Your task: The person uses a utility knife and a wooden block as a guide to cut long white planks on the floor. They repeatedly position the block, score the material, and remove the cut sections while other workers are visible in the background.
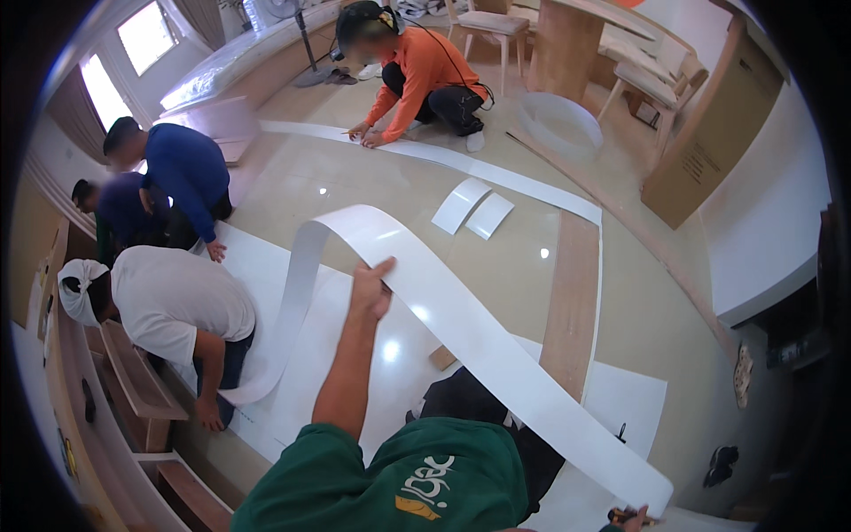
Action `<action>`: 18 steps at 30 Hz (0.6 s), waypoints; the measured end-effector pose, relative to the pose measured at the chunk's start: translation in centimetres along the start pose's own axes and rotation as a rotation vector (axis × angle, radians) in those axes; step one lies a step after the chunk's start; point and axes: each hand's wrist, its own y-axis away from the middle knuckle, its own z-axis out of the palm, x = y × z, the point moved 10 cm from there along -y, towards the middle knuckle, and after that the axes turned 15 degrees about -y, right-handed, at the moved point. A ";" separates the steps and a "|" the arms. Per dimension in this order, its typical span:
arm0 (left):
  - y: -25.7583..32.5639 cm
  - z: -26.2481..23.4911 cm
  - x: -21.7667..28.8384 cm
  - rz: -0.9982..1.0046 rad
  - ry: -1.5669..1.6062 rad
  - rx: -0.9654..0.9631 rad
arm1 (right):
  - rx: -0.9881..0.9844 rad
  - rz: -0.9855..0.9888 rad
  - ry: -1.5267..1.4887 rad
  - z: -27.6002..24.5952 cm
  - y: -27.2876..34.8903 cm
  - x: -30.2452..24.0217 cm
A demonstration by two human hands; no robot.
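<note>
The left hand (pixel 370 288) is clamped on the edge of a long, glossy white laminate strip (pixel 461 328), which arches up off the pale tiled floor (pixel 355 177). The right hand (pixel 631 518) is barely visible at its lower end, so I cannot tell its grip. Bent this tightly, the strip could crease or snap. A tall brown cardboard box (pixel 709 151) with a small dark label stands at right.
</note>
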 end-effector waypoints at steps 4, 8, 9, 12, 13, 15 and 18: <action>1.6 1.5 -1.7 -0.083 0.042 0.066 | 0.101 -0.210 0.590 -9.5 -2.7 -5.5; 0.0 -1.6 -6.0 -0.289 0.208 0.122 | 0.237 -0.390 0.996 -16.0 -3.7 -11.0; -0.3 -2.8 -7.6 -0.344 0.192 0.176 | 0.253 -0.422 1.063 -17.1 -4.0 -12.2; -2.4 -6.6 -13.6 -0.455 0.134 0.307 | 0.312 -0.472 1.185 -19.2 -4.0 -14.1; -3.0 -8.1 -16.0 -0.464 0.105 0.337 | 0.303 -0.449 1.177 -19.0 -3.9 -12.9; -1.9 -8.9 -20.0 -0.458 0.038 0.348 | 0.313 -0.437 1.175 -19.3 -3.0 -13.4; 1.2 -6.8 -24.1 -0.442 -0.096 0.301 | 0.325 -0.446 1.176 -19.6 -1.6 -15.4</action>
